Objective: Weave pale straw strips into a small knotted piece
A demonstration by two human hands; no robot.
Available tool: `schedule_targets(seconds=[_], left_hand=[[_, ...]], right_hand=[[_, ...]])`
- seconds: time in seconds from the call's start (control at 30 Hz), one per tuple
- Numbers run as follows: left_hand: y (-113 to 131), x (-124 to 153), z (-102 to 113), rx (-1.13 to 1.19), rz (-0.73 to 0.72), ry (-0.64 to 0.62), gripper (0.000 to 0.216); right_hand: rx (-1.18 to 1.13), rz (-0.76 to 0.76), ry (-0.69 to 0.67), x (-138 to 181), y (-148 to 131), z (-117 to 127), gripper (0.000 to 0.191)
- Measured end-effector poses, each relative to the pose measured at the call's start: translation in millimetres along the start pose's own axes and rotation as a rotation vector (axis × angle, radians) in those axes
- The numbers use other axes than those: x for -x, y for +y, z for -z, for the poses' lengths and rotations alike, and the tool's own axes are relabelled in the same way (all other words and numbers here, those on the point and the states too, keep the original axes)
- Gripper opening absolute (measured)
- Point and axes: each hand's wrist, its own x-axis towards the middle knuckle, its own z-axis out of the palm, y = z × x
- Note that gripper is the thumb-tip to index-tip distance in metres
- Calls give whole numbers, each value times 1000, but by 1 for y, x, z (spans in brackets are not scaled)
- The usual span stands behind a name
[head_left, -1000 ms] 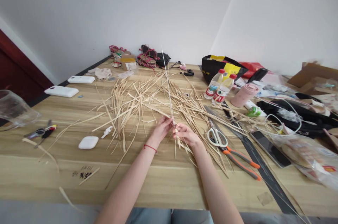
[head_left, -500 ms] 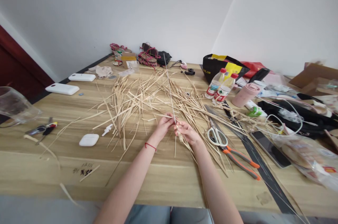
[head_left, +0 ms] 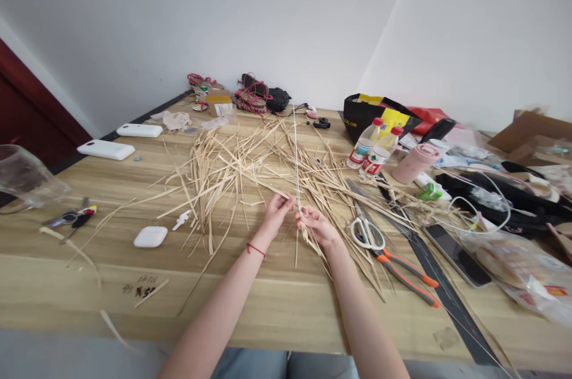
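My left hand is closed in a pinch on a flat straw strip, whose end sticks out to the left past the fingertips. Just beside it, my right hand grips the near end of a long thin rod, which looks like a wire. Straw is wrapped around that end, and a twisted straw tail trails down below the right fingers. A small gap separates the two hands. Beyond them spreads a loose pile of straw strips.
White-handled scissors and orange-handled pliers lie right of my right arm. Further right are a phone, two bottles and a pink cup. A white earphone case lies at left.
The rod has swung right at its far end and now points nearly straight away from me. My left fingers have drawn slightly apart from the right hand.
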Motion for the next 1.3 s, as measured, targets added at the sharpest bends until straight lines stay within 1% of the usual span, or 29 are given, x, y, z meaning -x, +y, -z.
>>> schedule_targets(seconds=[0.1, 0.17, 0.27, 0.33, 0.4, 0.47, 0.57, 0.7, 0.77, 0.87, 1.0, 1.17, 1.3], left_hand=[[4, 2, 1, -15, 5, -83, 27], [6, 3, 2, -38, 0, -101, 26], [7, 2, 2, -83, -10, -45, 26], [5, 1, 2, -75, 16, 7, 28], [4, 0, 2, -36, 61, 27, 32], [3, 0, 3, 3, 98, 3, 35], [7, 1, 3, 32, 126, -76, 40], [10, 5, 3, 0, 124, -199, 55], [10, 5, 3, -27, 123, -211, 62], [9, 5, 3, -47, 130, -170, 63], [11, 4, 2, -57, 129, -124, 57], [7, 2, 1, -59, 116, -31, 48], [3, 0, 2, -43, 132, 29, 44]], right_hand=[[-29, 37, 26, 1, 0, 2, 27], [-18, 55, 43, 1, -1, 3, 26], [36, 68, 60, 0, 0, 2, 26], [81, 67, 64, -1, 1, 1, 29], [123, 73, 71, -2, 2, -1, 32], [153, 89, 90, -4, 4, -2, 33], [195, 116, 114, -5, 6, -4, 33], [309, 146, 115, -7, 7, -6, 33], [367, 156, 114, -8, 7, -7, 36], [379, 159, 102, -8, 7, -8, 43], [382, 138, 65, -7, 6, -7, 45], [438, 146, 54, -8, 8, -4, 41], [519, 149, 34, -8, 9, -3, 34]])
